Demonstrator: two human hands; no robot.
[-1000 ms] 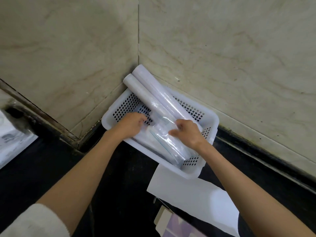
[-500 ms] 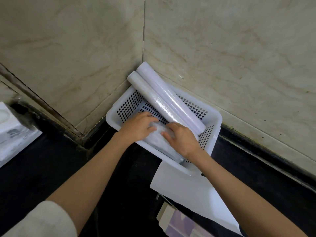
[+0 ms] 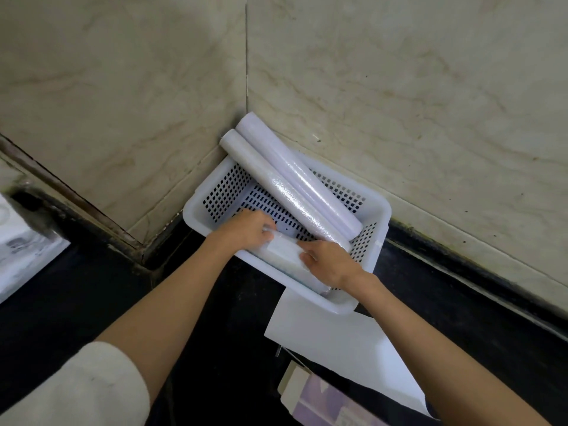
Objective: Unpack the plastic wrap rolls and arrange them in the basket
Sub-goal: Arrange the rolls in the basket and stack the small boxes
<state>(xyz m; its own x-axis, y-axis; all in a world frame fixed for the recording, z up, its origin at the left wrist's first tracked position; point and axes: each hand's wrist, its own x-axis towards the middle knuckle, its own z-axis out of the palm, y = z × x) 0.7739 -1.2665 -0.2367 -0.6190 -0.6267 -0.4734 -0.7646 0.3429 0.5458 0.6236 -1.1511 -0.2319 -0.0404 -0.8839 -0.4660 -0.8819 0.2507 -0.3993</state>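
A white perforated plastic basket (image 3: 376, 207) sits in the wall corner on a black counter. Two long plastic wrap rolls (image 3: 295, 182) lie diagonally in it, their far ends sticking out over the back rim against the wall. A third, clear-wrapped pack of wrap (image 3: 284, 252) lies along the basket's near side. My left hand (image 3: 247, 230) grips its left end and my right hand (image 3: 327, 264) grips its right end. Its lower part is hidden behind my right hand.
A white sheet of paper (image 3: 341, 345) lies on the counter just in front of the basket. An open cardboard box (image 3: 319, 401) lies below it at the bottom edge. A white object (image 3: 21, 250) sits at the far left. Marble walls close in behind.
Both hands have pulled the clear-wrapped pack away from the two long rolls, down to the basket's near side. The two long rolls stay where they were.
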